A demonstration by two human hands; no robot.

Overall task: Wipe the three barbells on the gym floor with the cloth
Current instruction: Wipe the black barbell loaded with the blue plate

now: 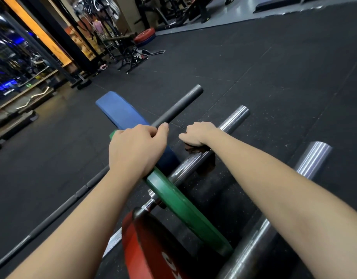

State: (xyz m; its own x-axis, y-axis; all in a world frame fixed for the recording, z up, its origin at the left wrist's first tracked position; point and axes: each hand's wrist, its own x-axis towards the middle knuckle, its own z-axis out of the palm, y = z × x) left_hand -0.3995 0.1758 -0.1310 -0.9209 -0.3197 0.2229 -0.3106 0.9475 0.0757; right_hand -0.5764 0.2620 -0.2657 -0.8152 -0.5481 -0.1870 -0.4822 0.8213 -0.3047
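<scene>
Three barbell ends (235,115) abreast, seemingly open floor (274,67) beyond them

Three barbells lie side by side on the gym floor (254,67), slanting from lower left to upper right: the far barbell (179,106) leftmost, the middle barbell (234,117) next, the near barbell (312,158) rightmost. At centre, the left hand (136,150) rests atop the middle plate (179,200). Right of it, the right hand (197,133) holds the cloth (206,163) on the middle barbell's sleeve.

head | worn high, tilted forward-down | close over hands (165,143) | single view
</scene>
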